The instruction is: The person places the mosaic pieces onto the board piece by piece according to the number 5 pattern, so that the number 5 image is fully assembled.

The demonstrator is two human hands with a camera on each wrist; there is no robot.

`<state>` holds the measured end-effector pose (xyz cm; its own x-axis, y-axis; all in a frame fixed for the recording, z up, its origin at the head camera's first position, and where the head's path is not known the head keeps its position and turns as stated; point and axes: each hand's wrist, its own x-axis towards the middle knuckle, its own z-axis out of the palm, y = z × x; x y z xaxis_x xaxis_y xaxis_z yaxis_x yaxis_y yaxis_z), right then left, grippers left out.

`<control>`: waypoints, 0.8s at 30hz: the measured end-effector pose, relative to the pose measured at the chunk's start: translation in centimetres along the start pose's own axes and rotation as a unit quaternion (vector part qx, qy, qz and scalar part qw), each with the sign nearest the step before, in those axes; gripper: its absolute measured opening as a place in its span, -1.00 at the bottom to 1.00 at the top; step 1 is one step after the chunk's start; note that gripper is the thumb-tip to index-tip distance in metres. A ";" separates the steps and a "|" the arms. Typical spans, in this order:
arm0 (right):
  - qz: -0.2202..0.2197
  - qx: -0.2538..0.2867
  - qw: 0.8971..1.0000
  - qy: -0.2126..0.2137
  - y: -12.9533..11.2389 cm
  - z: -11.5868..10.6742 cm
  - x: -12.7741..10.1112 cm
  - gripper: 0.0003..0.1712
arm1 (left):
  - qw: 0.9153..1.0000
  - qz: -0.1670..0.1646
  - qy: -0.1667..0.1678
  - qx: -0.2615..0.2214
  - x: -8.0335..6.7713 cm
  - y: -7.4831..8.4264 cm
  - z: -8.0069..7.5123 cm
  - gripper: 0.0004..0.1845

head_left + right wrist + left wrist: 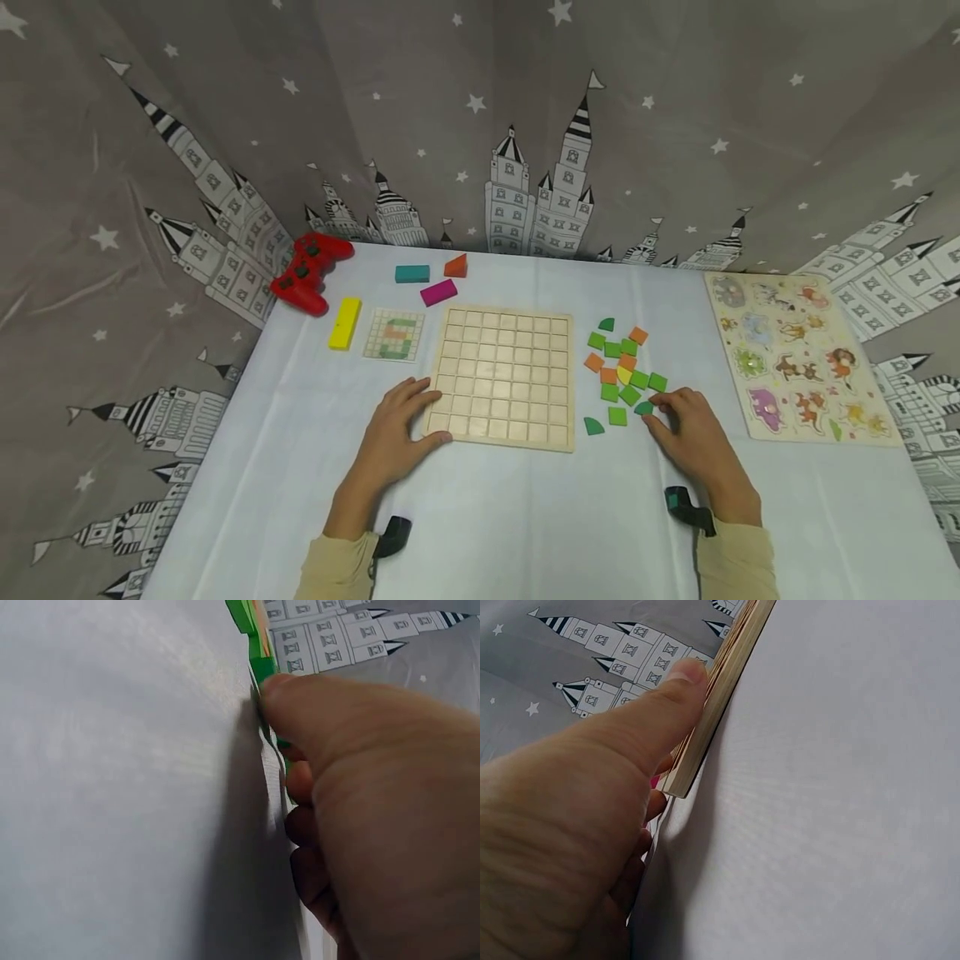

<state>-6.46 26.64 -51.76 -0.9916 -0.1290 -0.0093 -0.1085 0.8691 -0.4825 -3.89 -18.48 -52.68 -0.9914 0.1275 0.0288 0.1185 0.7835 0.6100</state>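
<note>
A table under a white cloth [525,517] stands against a grey curtain [480,125] printed with stars and striped castle towers, which closes off the back and both sides.

The wooden grid board [504,377] lies near the middle of the cloth. The left hand [396,433] rests at the board's near left corner with fingers loosely straight on its left edge; in the left wrist view the thumb [656,712] presses along the board's side edge. It holds nothing.

Just right of the board lies a loose cluster of small tiles [622,367], green and orange with one yellow, mostly squares and a few quarter-rounds. The right hand [693,437] sits at the near right end of that cluster, thumb and forefinger pinching a dark green rounded tile [643,408] that lies on the cloth. In the right wrist view the thumb [315,712] covers most of the tile.

Left of the board lie a pattern card [393,334] and a yellow block [345,322]; beyond them a red game controller [307,271]. Behind the board are teal [412,273], pink [438,292] and orange [456,267] blocks. Far right of the board lies an animal puzzle [798,354].
</note>
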 end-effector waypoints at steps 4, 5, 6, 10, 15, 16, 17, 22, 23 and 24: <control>-0.003 0.007 1.000 0.023 0.1 0.0 -0.2 -0.61 | 1.000 0.002 -0.004 0.000 -0.1 0.1 0.1 -0.22; -0.006 0.010 1.000 0.029 0.1 0.0 -0.1 -0.61 | 1.000 0.002 -0.005 0.002 -0.1 0.1 0.1 -0.22; -0.010 0.014 0.999 0.034 0.0 0.1 0.0 -0.62 | 1.000 0.003 -0.006 0.003 -0.1 0.1 0.1 -0.21; -0.036 0.032 0.998 0.046 -1.2 0.2 0.6 -0.63 | 1.000 0.002 -0.009 0.012 -0.3 0.1 -0.2 -0.21; -0.103 0.044 0.992 0.057 -4.2 0.6 3.1 -0.67 | 1.000 -0.003 -0.012 0.016 -0.3 0.2 -0.5 -0.24; -0.120 0.046 0.990 0.057 -4.9 0.7 3.7 -0.67 | 1.000 -0.003 -0.012 0.016 -0.3 0.3 -0.5 -0.26; -0.135 0.051 0.988 0.055 -5.7 0.9 4.4 -0.68 | 1.000 -0.003 -0.011 0.014 -0.3 0.3 -0.6 -0.28; -0.187 0.071 0.980 0.016 -9.4 2.0 7.4 -0.66 | 1.000 -0.006 -0.006 0.005 -0.2 0.4 -0.3 -0.45; -0.191 0.070 0.979 0.006 -10.1 2.3 8.1 -0.66 | 1.000 -0.006 -0.006 0.004 -0.1 0.4 -0.2 -0.46; -0.194 0.070 0.978 -0.004 -10.7 2.6 8.8 -0.66 | 1.000 -0.004 -0.005 0.003 -0.1 0.5 0.0 -0.47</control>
<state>-13.85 15.00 -48.93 -0.8770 -0.4405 0.1917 -0.4653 0.6797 -0.5670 -3.75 -18.15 -52.39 -0.9918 0.1270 0.0147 0.1100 0.7882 0.6056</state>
